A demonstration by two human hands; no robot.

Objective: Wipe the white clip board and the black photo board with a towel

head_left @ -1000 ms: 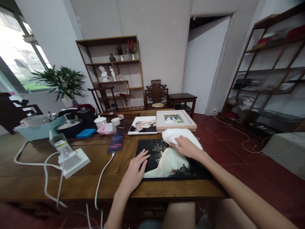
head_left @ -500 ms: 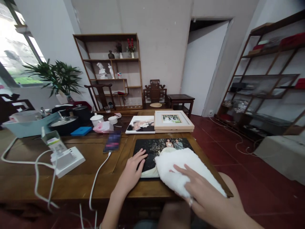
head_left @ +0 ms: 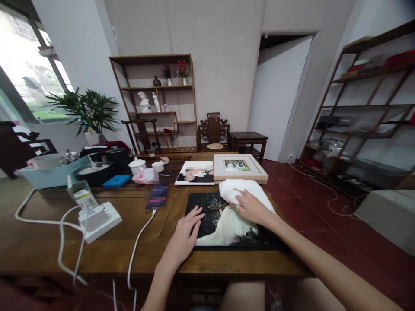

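Note:
A dark photo panel (head_left: 217,226) lies flat on the wooden table close to me, with a pale, flowing gown printed across it. My left hand (head_left: 188,229) rests flat on the panel's left side, fingers stretched out. On the panel's far right part, my right hand (head_left: 252,206) presses a fluffy white cloth (head_left: 228,190), its fingers bent into the fabric. The cloth covers the panel's upper right area and hides the couple's picture there.
Behind the panel lie a white-edged photo print (head_left: 194,172) and a light wooden picture frame (head_left: 240,177). Left of these are a phone (head_left: 158,196) on a white cable, a white power strip (head_left: 106,222), a blue box (head_left: 116,180), a pink-white packet (head_left: 145,175) and pots.
My right hand has pushed the white cloth away from me to the panel's far edge, uncovering the gown. The left hand stays on the panel. The view has shifted slightly.

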